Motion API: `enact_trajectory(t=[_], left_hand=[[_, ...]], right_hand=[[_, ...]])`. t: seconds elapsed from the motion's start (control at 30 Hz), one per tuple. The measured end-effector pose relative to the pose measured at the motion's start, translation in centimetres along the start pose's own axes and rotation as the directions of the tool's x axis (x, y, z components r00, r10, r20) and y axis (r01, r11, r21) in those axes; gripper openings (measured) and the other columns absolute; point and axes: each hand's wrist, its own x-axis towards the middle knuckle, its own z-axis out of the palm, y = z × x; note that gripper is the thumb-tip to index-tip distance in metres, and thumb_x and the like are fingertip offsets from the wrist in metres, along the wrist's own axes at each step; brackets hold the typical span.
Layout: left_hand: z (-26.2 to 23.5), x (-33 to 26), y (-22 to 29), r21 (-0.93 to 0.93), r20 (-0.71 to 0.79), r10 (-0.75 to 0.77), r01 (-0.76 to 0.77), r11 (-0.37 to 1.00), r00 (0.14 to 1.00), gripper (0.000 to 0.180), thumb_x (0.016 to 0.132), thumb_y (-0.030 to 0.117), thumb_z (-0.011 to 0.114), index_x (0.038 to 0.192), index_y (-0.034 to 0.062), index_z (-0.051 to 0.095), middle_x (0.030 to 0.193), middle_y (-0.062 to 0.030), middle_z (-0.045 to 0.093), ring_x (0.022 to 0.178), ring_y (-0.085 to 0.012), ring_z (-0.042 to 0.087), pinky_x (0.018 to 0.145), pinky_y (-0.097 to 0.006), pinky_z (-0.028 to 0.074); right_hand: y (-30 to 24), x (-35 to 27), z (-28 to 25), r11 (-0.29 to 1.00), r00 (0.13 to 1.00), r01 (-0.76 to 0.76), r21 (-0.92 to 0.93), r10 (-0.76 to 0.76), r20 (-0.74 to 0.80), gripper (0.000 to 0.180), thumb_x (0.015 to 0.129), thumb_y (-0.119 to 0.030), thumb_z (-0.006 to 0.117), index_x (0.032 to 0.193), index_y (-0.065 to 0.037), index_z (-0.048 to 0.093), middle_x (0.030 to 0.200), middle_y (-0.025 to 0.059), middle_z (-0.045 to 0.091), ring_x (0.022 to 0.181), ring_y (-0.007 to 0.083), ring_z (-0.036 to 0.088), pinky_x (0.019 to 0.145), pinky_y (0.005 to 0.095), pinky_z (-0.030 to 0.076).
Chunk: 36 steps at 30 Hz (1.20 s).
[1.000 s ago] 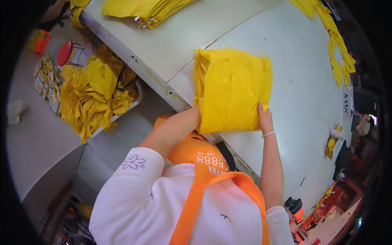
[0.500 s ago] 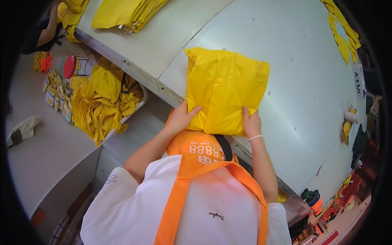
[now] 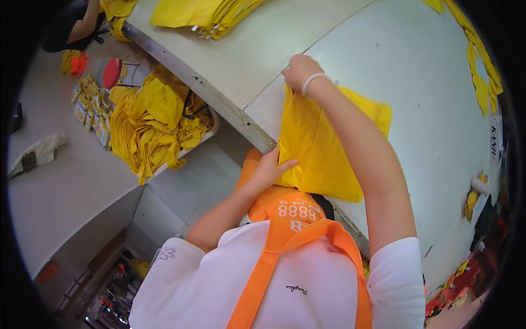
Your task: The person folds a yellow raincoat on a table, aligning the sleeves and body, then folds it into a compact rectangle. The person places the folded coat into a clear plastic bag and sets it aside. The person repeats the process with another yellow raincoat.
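A folded yellow raincoat (image 3: 323,159) of shiny cloth lies on the pale table top, close to its front edge. My left hand (image 3: 274,169) grips its near left side, the thumb on top and the other fingers hidden beneath. Across the raincoat reaches my right arm, covering part of it. At the far left corner my right hand (image 3: 304,72), with a white band at the wrist, is closed on the cloth. Its fingertips are partly hidden.
A stack of folded yellow garments (image 3: 211,15) lies at the table's far left. Below the table edge (image 3: 219,101), a bin (image 3: 215,123) overflows with yellow cloth. A red stool (image 3: 112,73), several packets (image 3: 90,107) and another person's arm (image 3: 83,26) are further left. Yellow pieces (image 3: 478,60) line the right.
My right hand has left the raincoat's near right edge and moved to its far left corner. My left hand stays on the near left side. The raincoat appears shifted to the right in view.
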Motion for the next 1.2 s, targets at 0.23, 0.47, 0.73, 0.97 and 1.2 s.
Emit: enact_trajectory(t=[0.23,0.47,0.73,0.97,1.2], left_hand=[[-1.7,0.4,2.2,0.189,0.062,0.008,-0.020,0.982,0.998,0.062,0.078,0.029,0.073,0.126,-0.0014,0.047,0.111,-0.0168,0.063,0.102,-0.0249,0.062,0.085,-0.034,0.048],[-4.4,9.9,6.4,-0.394,-0.070,-0.054,0.022,0.919,0.996,0.070,0.080,0.033,0.071,0.129,-0.0075,0.042,0.124,-0.0200,0.054,0.113,-0.0241,0.054,0.094,-0.033,0.044],[-3.6,16.5,13.5,-0.339,0.253,-0.012,0.101,0.935,0.967,0.053,0.081,0.031,0.070,0.116,-0.0056,0.055,0.109,-0.0132,0.063,0.098,-0.0196,0.061,0.084,-0.029,0.049],[-8.2,7.4,22.7,0.123,0.147,0.790,-0.804,0.582,0.595,0.037,0.069,0.015,0.076,0.100,0.0054,0.059,0.099,-0.0066,0.063,0.089,-0.0175,0.059,0.077,-0.030,0.046],[-2.1,6.8,4.5,0.589,0.594,0.699,-0.807,-0.041,0.398,0.031,0.059,0.009,0.063,0.088,0.0062,0.052,0.109,-0.0125,0.052,0.108,-0.0316,0.048,0.089,-0.042,0.040]], right_hand=[[6.5,-4.4,-2.0,0.926,0.815,0.281,0.253,-0.091,-0.573,0.036,0.087,-0.032,0.061,0.096,0.002,0.064,0.082,0.0121,0.066,0.077,0.0166,0.065,0.072,0.0284,0.051],[23.3,-16.6,-4.7,0.820,0.850,-0.170,0.547,0.403,-0.339,0.070,0.083,-0.040,0.066,0.136,-0.003,0.039,0.131,0.0138,0.050,0.122,0.0246,0.045,0.101,0.0367,0.036],[23.6,-14.9,-2.9,0.159,0.962,0.070,0.985,0.252,-0.109,0.051,0.080,-0.029,0.069,0.116,0.003,0.054,0.106,0.0082,0.062,0.097,0.0173,0.059,0.083,0.0276,0.047],[16.6,-24.6,-13.1,0.836,0.728,0.478,0.269,-0.205,-0.655,0.030,0.072,-0.004,0.069,0.100,-0.003,0.057,0.091,0.0031,0.060,0.085,0.0130,0.057,0.078,0.0260,0.046],[23.0,-25.2,3.9,0.928,0.743,0.328,-0.179,-0.370,-0.557,0.027,0.064,0.009,0.057,0.089,-0.002,0.054,0.103,0.0162,0.057,0.104,0.0371,0.054,0.090,0.0392,0.046]])
